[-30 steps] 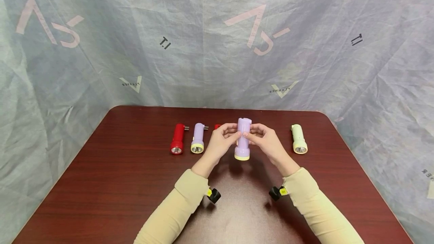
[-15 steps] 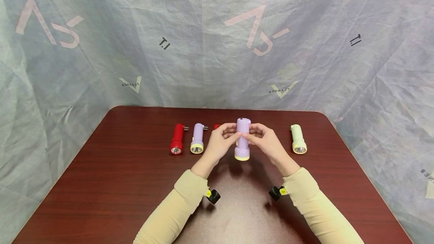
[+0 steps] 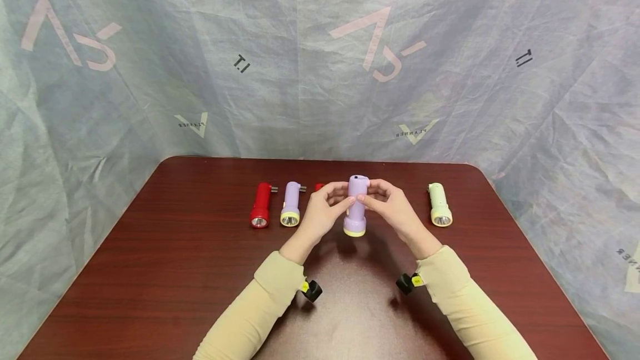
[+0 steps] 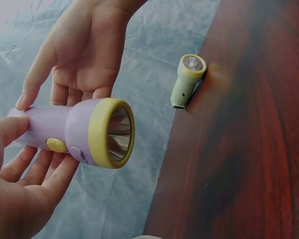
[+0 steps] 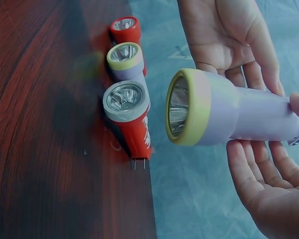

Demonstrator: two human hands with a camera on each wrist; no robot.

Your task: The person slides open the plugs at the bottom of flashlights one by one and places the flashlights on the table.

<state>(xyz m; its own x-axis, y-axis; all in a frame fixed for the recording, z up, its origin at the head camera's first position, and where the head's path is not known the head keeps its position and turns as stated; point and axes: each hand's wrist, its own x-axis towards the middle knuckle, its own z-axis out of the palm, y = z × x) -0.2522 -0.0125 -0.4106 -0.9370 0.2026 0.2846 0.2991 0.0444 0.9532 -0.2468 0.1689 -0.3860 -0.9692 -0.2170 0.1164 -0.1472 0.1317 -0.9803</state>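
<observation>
A purple flashlight (image 3: 356,210) with a yellow lens ring is held above the table, its lens end pointing down toward the wearer. My left hand (image 3: 322,210) grips it from the left, thumb on the near side and fingers behind. From the right, my right hand (image 3: 392,207) grips the same flashlight, its thumb close to the left one. A yellow slide switch (image 4: 56,145) shows on the barrel in the left wrist view. In the right wrist view the reflector (image 5: 179,105) looks unlit. The fingertips behind the barrel are partly hidden in the head view.
Left of the hands lie a red flashlight (image 3: 261,204) and another purple flashlight (image 3: 291,204), plug prongs out. A red flashlight with a grey ring (image 5: 132,132) is mostly behind my left hand in the head view. A pale green flashlight (image 3: 440,204) lies at the right.
The held flashlight has shifted very slightly left and tilted a little, showing more of its tail end. Both hands keep their grip; the other flashlights stay put.
</observation>
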